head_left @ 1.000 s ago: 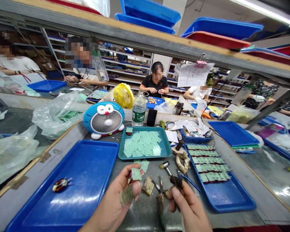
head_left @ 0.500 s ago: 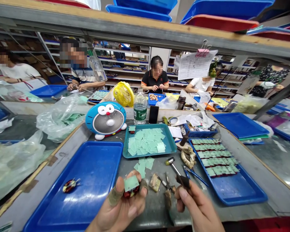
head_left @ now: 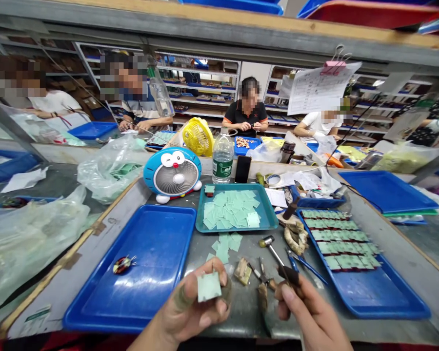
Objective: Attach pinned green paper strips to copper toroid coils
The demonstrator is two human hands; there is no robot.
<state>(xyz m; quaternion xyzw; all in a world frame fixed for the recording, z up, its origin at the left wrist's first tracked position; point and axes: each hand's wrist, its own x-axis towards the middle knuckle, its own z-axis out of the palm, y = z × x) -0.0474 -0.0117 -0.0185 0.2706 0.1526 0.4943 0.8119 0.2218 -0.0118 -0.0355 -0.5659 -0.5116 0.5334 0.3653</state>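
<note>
In the left hand (head_left: 192, 307), a pale green square (head_left: 209, 286), gripped flat between thumb and fingers, with one face toward the camera and the corners a little turned, so no clear long axis. In the right hand (head_left: 309, 312), clenched around the dark handle, a small hammer (head_left: 274, 253), its long axis pointing forward and to the left, with the metal shaft and head away from the hand. Between both hands on the table (head_left: 193, 246), small pliers (head_left: 261, 275) and a tan block (head_left: 242, 271). Just ahead of the left hand, loose green squares (head_left: 223, 248), and beyond them many more inside a teal tray (head_left: 234, 229). On the left side, a blue tray (head_left: 149, 292) with one small striped coil (head_left: 123, 264). On the right side, another blue tray (head_left: 395, 304) with rows of green pieces.
</note>
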